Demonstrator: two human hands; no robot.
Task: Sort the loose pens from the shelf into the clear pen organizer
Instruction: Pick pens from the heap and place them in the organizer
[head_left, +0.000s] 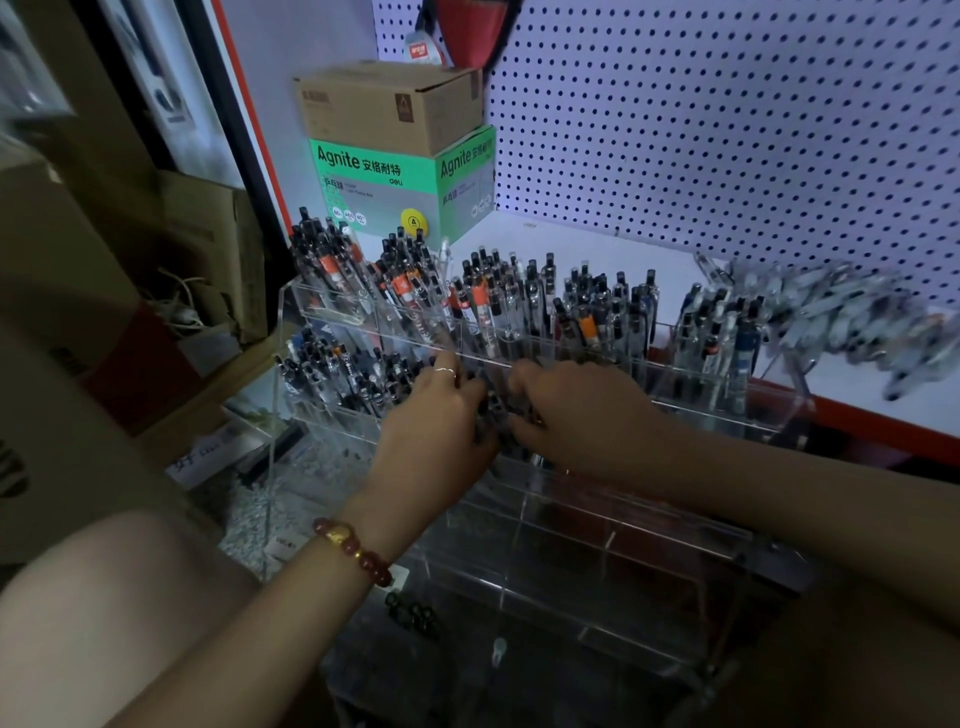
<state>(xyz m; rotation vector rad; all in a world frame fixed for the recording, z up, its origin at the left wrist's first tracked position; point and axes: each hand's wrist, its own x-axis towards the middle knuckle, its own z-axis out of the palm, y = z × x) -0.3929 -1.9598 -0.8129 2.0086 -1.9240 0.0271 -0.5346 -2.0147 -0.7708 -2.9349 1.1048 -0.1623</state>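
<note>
A clear tiered pen organizer (613, 525) stands at the shelf's front edge. Its top row and the left of its middle row are packed with upright pens (483, 296). My left hand (431, 426) and my right hand (576, 410) meet over the middle row, both curled round a small bunch of dark pens (496, 410) held between them. The bunch's lower ends are hidden by my fingers. A heap of loose pens (836, 312) lies blurred on the white shelf (623, 254) at the right. The organizer's lower rows look bare.
A green Agnite box (384, 182) with a brown carton (389, 104) on top stands at the shelf's back left. White pegboard (727, 114) forms the back wall. Cardboard boxes (197, 244) and clutter fill the dark space left of the shelf.
</note>
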